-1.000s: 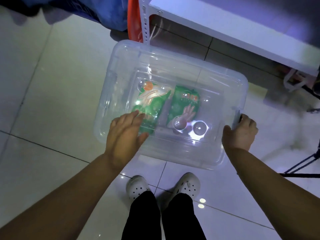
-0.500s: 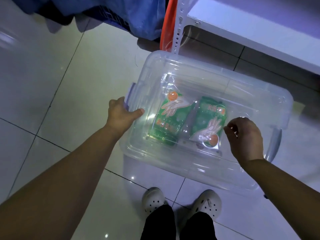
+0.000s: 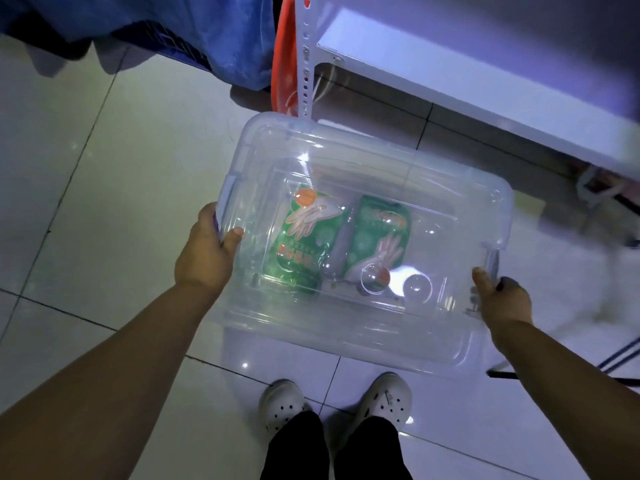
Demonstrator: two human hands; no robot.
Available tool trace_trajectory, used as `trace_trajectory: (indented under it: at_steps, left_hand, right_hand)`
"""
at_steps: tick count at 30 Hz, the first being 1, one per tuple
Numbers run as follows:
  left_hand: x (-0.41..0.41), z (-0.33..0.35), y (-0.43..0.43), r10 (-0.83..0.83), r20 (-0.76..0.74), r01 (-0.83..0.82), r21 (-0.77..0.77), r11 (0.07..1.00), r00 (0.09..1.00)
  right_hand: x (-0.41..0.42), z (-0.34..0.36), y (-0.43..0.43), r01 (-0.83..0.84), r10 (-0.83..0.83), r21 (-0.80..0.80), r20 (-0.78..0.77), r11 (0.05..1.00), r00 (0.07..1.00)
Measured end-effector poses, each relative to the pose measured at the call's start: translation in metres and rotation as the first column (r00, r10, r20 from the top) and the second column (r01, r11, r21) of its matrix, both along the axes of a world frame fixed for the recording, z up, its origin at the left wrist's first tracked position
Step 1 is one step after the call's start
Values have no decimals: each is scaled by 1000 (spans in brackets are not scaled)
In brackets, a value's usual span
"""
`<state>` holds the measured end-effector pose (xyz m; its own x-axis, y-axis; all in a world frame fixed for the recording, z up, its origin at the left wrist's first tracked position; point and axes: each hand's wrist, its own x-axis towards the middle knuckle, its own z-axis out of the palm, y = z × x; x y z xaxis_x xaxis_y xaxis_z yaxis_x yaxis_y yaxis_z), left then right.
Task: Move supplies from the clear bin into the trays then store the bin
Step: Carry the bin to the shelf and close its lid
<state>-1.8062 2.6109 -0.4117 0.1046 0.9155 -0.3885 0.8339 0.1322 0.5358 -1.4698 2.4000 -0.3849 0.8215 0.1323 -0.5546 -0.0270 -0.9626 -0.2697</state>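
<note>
A clear plastic bin [image 3: 363, 157] with its clear lid on is held over the tiled floor. Inside lie two green glove packets, one on the left [image 3: 304, 237] and one on the right [image 3: 377, 237], seen through the lid. My left hand [image 3: 206, 252] grips the bin's left end at its latch handle, thumb on the lid. My right hand [image 3: 502, 299] grips the right end at the other latch handle. Two round dimples in the lid [image 3: 415, 288] glint near the right packet.
A white metal shelf [image 3: 485, 64] with a perforated upright stands at the back right. Blue cloth [image 3: 156, 26] and an orange object [image 3: 284, 64] lie behind the bin. My two white clogs [image 3: 336, 400] stand below it. A dark stand leg [image 3: 620, 355] is at the right edge.
My left hand went from the lid to the left latch handle. My right hand moved from the lid's top back out to the right handle. The bin shifted right in view.
</note>
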Motion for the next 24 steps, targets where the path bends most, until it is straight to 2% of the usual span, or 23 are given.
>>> trace_trajectory:
  at_steps: [1, 4, 8, 17, 20, 24]
  left_hand:
    - [2, 2, 1, 10, -42, -12, -44, 999, 999]
    - [12, 17, 1, 50, -104, -63, -127, 990, 993]
    - [26, 58, -13, 94, -116, -104, -90, 990, 989]
    - [92, 196, -42, 177, 61, -173, -62, 983, 982]
    - [120, 243, -32, 143, 103, -142, -13, 990, 984]
    - [157, 289, 0, 27, 97, -37, 109, 993, 995]
  right_hand:
    - [2, 2, 1, -8, 9, 5, -58, 1000, 998]
    - [10, 19, 3, -47, 49, 22, -82, 999, 995]
    - [29, 58, 0, -33, 37, 53, -66, 998, 997]
    - [79, 200, -42, 41, -46, 197, 22, 980, 999]
    - [88, 241, -56, 90, -107, 239, 61, 967, 992]
    - [88, 271, -62, 244, -271, 337, 35, 909, 962]
